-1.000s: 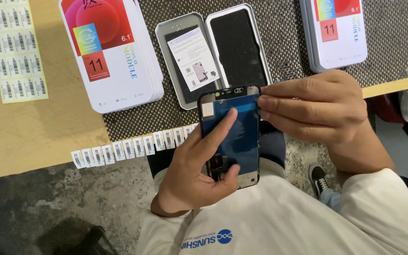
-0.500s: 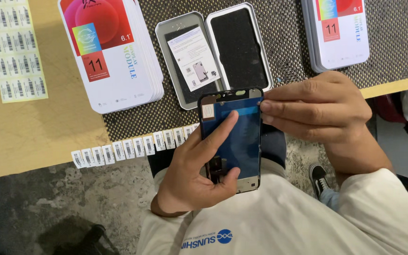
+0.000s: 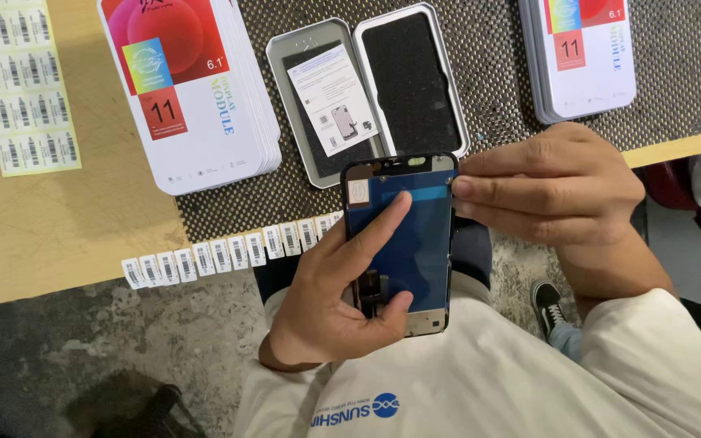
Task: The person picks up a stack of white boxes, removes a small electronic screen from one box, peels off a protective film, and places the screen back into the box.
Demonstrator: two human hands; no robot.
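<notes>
1. The left hand (image 3: 330,312) has its grip closed around the phone display panel (image 3: 401,243): thumb hooked over the lower edge near the dangling flex cable (image 3: 372,294), forefinger laid flat up the blue back film (image 3: 415,235), palm cradling the underside. The panel is held in the air over the person's lap, just off the near edge of the table (image 3: 58,243), not resting on anything.
2. The right hand (image 3: 557,191) pinches the panel's upper right edge with its fingertips; that grip is closed on the panel too, lightly.
3. Judged risk: the panel hangs over a concrete floor (image 3: 164,341) with no support below, so a loosened thumb would likely drop it edge-first.
4. Judged risk: the thumb sits beside the flex cable; pressure or a twist there could crease or tear the ribbon.
5. Judged risk: opposing pulls from the two hands could bend the thin glass, and the forefinger may smear or lift the film.
6. Outward on the table: an open grey tray (image 3: 367,93) with black foam and a leaflet lies just beyond the panel, stacks of white display-module boxes (image 3: 192,89) stand either side, and a strip of barcode labels (image 3: 229,251) lines the table edge.
7. Against the picture half a second ago, little differs: the panel sits a touch lower and nearer the body, the left forefinger lies in about the same line, and the right fingertips remain at the top right corner.
</notes>
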